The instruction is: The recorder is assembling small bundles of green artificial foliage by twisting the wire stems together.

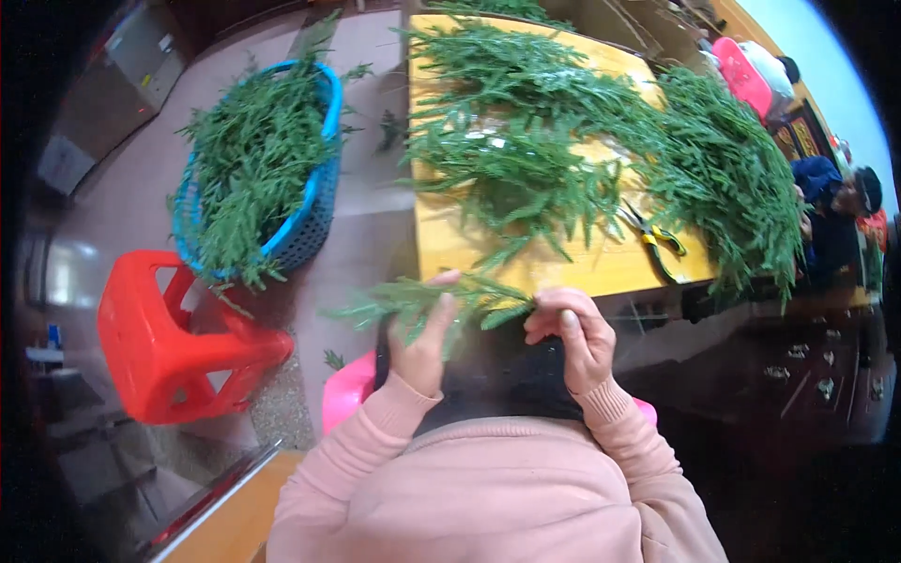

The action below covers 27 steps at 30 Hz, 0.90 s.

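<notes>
In front of my body, a green evergreen branch (375, 305) lies across both hands, its leafy end pointing left. My left hand (422, 342) is wrapped round the middle of it. The stem end at the right is pinched between the thumb and fingers of my right hand (580, 340). Just past my hands, piles of evergreen branches (535, 174) cover much of the yellow table (582, 267). A pair of pliers (657, 244) with yellow and black handles rests near the table's front edge.
To the left, a blue basket (324, 202) on the floor is heaped with evergreen branches. A red plastic stool (178, 347) stands nearer me. Another big pile of branches (727, 178) overhangs the table's right side. A person (835, 216) in dark clothes is beyond it.
</notes>
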### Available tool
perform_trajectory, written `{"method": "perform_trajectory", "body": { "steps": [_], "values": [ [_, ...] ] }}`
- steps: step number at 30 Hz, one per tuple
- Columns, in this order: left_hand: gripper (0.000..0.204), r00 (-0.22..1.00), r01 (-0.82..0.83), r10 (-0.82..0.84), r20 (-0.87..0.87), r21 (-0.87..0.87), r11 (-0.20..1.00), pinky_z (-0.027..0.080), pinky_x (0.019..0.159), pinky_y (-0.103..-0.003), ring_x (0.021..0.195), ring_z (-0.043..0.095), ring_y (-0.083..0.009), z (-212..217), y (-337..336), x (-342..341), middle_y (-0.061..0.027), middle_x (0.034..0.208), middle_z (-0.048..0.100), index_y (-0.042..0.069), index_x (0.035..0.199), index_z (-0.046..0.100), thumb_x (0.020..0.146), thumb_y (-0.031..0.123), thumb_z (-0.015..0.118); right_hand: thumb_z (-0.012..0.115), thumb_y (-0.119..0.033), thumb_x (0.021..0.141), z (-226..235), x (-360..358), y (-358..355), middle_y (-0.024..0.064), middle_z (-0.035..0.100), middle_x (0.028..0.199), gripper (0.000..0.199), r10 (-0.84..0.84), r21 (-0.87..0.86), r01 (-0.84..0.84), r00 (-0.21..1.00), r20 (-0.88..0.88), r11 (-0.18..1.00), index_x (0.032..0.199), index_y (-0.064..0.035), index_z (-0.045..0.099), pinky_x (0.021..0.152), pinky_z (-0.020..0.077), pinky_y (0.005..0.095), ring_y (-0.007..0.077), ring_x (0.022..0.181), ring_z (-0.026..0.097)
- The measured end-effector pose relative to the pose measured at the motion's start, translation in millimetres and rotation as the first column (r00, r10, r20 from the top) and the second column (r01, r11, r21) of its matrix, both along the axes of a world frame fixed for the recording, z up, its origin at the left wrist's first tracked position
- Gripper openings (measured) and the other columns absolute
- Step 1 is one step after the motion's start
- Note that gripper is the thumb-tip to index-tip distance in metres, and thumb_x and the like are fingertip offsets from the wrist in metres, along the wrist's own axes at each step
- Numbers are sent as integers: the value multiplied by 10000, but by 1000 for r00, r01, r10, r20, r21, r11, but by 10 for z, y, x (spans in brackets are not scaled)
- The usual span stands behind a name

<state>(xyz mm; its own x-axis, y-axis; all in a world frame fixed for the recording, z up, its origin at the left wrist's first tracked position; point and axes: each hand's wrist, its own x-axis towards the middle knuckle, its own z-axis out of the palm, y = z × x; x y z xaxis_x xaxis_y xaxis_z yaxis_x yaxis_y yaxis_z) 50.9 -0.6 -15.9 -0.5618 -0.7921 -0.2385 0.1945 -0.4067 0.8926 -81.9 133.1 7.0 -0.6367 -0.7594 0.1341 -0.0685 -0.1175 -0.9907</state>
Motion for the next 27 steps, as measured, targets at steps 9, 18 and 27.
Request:
{"method": "perform_trajectory", "body": {
  "steps": [9,18,27],
  "values": [
    [338,990,-27,18,-140,-63,998,486,723,-240,810,581,-119,-75,70,-64,-59,945,591,2,1212,459,892,69,547,466,-104,933,5,25,76,133,597,824,202,387,7,-402,885,259,916,959,61,580,578,522,260,192,566,615],
    [139,990,61,-74,-121,-109,992,437,587,-199,628,491,-75,-60,62,-48,-6,725,515,37,992,508,920,151,541,499,-117,924,18,183,-53,117,598,827,227,172,-109,-134,783,598,985,1083,35,554,453,487,238,168,527,597],
    [144,991,130,-108,85,-339,932,402,553,-181,588,451,-47,-45,88,-14,20,659,484,43,890,513,930,179,531,506,-127,921,45,218,-93,86,570,780,237,80,89,-146,854,514,985,1135,-26,509,392,449,222,122,476,533]
  ]
}}
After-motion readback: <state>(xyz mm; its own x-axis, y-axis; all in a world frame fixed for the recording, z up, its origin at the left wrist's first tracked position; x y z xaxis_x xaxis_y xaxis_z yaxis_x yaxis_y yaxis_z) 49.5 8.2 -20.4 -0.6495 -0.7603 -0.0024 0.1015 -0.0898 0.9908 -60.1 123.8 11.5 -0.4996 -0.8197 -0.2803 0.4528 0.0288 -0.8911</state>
